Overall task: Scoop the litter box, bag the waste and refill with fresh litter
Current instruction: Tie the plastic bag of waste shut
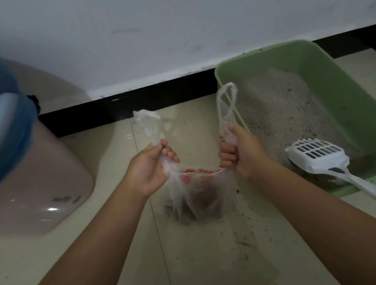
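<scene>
Two handles, one in each fist, that's where I'm at. My left hand [151, 164] is clamped on the left handle of the bag [196, 192] and my right hand [239, 150] is clamped on the right one, with the loops sticking up above both fists. The hands are held apart, so the bag mouth is stretched between them. The bag sits mid-frame on the floor [128, 239], thin clear plastic with some red print near the top, and there's a dark grey lump showing through at the bottom, which I'd say is the scooped waste.

Right of centre is the green box [354, 99], pushed up by the wall. The litter [280, 107] in it is piled toward its upper left side and the lower right part looks nearly bare. The white scoop [318, 154] is parked in the box's lower corner with its handle poking out over the rim toward lower right.

Progress-wise, I reckon scooping is done or close to it, since the scoop is down and the bag has stuff in it. Bagging is halfway: handles gathered but no knot yet. After that the bag probably goes in the bin [27, 169] at the left of the frame, the one with the blue liner. Refill hasn't started as far as I can see, and I don't spot any fresh litter in frame. Also some grit is spilled on the floor below the bag, so that'll want a sweep.
</scene>
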